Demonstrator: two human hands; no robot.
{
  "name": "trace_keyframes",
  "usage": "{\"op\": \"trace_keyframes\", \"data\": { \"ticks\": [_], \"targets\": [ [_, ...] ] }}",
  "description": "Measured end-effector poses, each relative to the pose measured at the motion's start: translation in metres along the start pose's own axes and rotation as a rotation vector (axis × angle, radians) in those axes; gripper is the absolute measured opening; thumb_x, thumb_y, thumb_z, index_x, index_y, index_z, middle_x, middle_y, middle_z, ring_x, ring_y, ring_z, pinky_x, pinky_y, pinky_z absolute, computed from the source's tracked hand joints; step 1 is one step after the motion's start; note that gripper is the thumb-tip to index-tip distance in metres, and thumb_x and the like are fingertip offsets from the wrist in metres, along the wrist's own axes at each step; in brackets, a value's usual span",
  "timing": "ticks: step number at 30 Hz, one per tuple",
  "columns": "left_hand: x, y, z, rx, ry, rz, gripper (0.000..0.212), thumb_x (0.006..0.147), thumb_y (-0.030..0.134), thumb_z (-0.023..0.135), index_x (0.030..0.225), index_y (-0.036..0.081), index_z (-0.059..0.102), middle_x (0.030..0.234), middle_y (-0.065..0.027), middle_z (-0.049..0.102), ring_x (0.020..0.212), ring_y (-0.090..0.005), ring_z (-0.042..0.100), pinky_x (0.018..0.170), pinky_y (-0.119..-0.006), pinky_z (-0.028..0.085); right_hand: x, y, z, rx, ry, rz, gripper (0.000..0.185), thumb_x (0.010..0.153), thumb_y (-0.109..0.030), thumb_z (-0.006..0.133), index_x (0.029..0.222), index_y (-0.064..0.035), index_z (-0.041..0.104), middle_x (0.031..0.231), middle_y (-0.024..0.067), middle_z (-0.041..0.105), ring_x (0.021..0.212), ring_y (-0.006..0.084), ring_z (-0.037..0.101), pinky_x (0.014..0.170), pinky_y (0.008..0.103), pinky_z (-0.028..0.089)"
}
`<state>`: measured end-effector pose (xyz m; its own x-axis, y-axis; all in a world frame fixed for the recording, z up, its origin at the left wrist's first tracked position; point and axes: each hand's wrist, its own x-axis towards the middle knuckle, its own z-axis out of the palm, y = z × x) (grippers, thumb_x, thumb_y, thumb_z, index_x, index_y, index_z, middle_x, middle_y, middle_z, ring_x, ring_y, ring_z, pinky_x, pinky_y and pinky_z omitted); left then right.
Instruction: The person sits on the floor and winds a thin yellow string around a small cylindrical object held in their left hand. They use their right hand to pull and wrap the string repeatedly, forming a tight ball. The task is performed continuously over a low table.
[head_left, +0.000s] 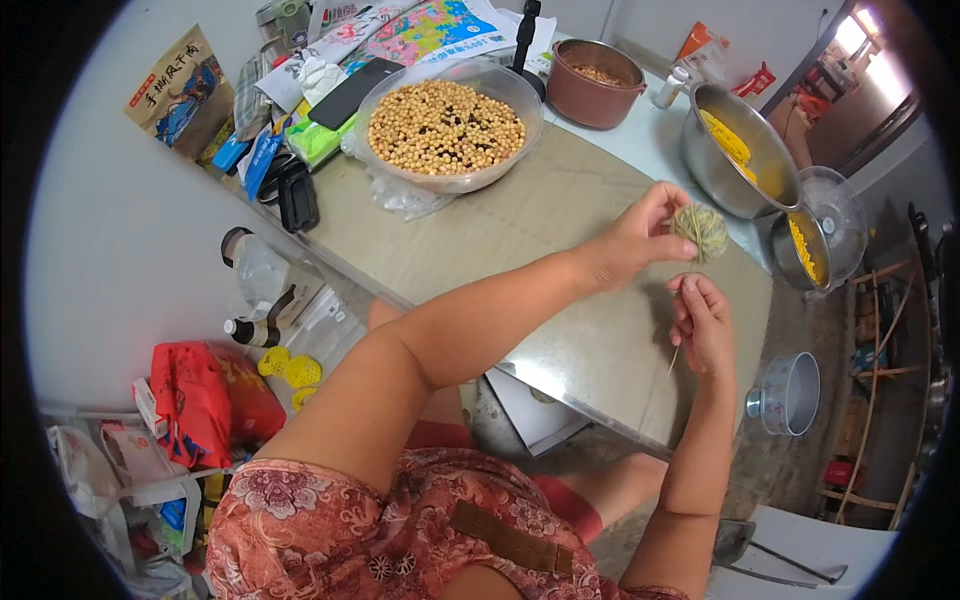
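Note:
Above the right part of the table (600, 176), my left hand (637, 236) grips a small ball of greenish-grey yarn (700, 231) between thumb and fingers. Just below it, my right hand (699, 319) pinches the yarn strand (676, 358) between thumb and forefinger. The strand runs from the ball to these fingertips, and its loose end hangs beneath them. Both hands are close together but apart from each other.
A plastic bowl of pale and dark beads or seeds (446, 127) stands at the back, beside a phone (356, 94) and a reddish-brown pot (596, 86). To the right are a steel basin (750, 165) with corn cobs and a smaller kernel bowl (804, 247). A red bag (202, 405) lies left.

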<state>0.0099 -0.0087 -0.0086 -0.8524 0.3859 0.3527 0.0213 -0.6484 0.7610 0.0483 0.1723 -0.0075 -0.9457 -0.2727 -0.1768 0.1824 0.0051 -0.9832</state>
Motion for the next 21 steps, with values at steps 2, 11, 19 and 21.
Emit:
{"op": "trace_keyframes", "data": {
  "ticks": [2, 11, 19, 21],
  "targets": [
    [0.005, -0.001, -0.009, 0.138, 0.074, 0.084, 0.049, 0.080, 0.010, 0.065, 0.119, 0.009, 0.035, 0.111, -0.0055, 0.049, 0.102, -0.0125, 0.049, 0.090, -0.027, 0.041, -0.002, -0.002, 0.007, -0.003, -0.030, 0.049, 0.024, 0.099, -0.026, 0.046, 0.094, -0.0057, 0.059, 0.061, -0.0059, 0.040, 0.048, 0.0028, 0.032, 0.040, 0.0192, 0.032],
    [0.016, -0.004, -0.028, 0.334, 0.397, 0.334, 0.055, 0.078, 0.007, 0.069, 0.121, 0.006, 0.035, 0.109, -0.0069, 0.047, 0.100, -0.0127, 0.051, 0.086, -0.028, 0.045, -0.014, -0.009, 0.017, -0.287, -0.225, 0.019, 0.030, 0.099, -0.028, 0.045, 0.095, -0.0039, 0.062, 0.061, -0.0040, 0.046, 0.051, 0.0037, 0.037, 0.045, 0.0194, 0.031],
    [0.015, -0.020, -0.038, 0.697, 0.154, 0.169, 0.057, 0.074, 0.002, 0.069, 0.125, 0.006, 0.044, 0.118, -0.0074, 0.049, 0.100, -0.0134, 0.056, 0.085, -0.028, 0.048, -0.033, -0.023, -0.008, -0.310, -0.277, -0.317, 0.022, 0.092, -0.019, 0.054, 0.086, -0.0006, 0.064, 0.068, -0.0011, 0.056, 0.055, 0.0051, 0.045, 0.049, 0.0215, 0.034],
    [0.010, -0.022, -0.033, 0.708, 0.066, 0.107, 0.055, 0.074, 0.001, 0.068, 0.123, 0.006, 0.046, 0.118, -0.0066, 0.050, 0.099, -0.0129, 0.056, 0.085, -0.028, 0.048, -0.034, -0.027, -0.020, -0.235, -0.115, -0.398, 0.021, 0.091, -0.018, 0.055, 0.082, -0.0008, 0.063, 0.068, -0.0012, 0.055, 0.053, 0.0040, 0.042, 0.047, 0.0203, 0.031]
  ]
}}
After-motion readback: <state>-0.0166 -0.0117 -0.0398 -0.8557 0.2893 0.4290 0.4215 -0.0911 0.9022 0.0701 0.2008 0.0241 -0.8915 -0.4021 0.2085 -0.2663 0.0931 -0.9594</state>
